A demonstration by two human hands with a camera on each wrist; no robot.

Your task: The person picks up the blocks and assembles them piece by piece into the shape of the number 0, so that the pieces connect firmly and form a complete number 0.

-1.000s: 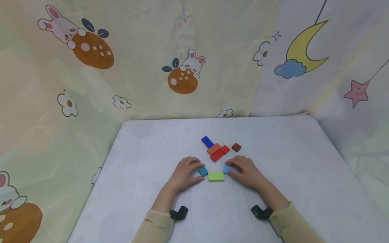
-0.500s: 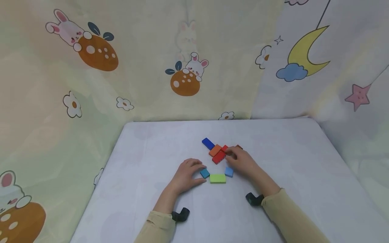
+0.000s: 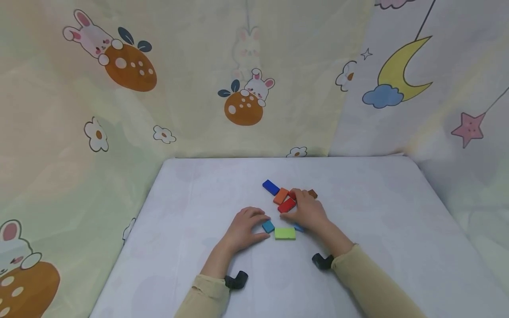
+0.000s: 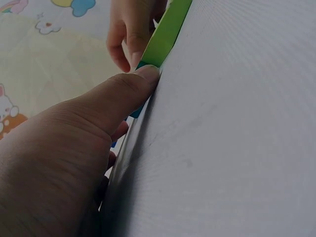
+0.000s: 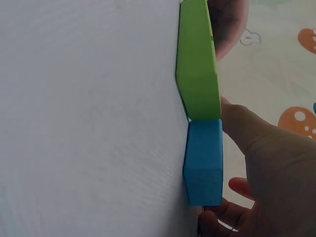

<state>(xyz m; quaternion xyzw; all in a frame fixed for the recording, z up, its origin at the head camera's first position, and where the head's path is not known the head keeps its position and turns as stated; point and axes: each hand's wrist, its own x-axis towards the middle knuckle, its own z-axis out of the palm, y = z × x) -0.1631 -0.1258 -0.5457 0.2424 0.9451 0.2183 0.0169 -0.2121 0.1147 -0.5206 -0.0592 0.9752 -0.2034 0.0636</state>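
Observation:
My left hand holds a small teal block on the white table, with fingertips and thumb right at opposite sides. In the left wrist view the thumb covers most of this block. A lime green block lies just to its right, and a light blue block adjoins its other end. My right hand reaches over the light blue block, its thumb and fingers spread about a red block. The fingertips partly hide a smaller red block. An orange block lies alongside.
A dark blue block sits behind the orange one. Beyond the right hand's knuckles is a brown block. A cloth with printed rabbits and a moon hangs along the table's far edge.
My right hand has left the light blue block and moved back and left to the red blocks. The orange and red blocks have turned slightly. The left hand stays by the teal block.

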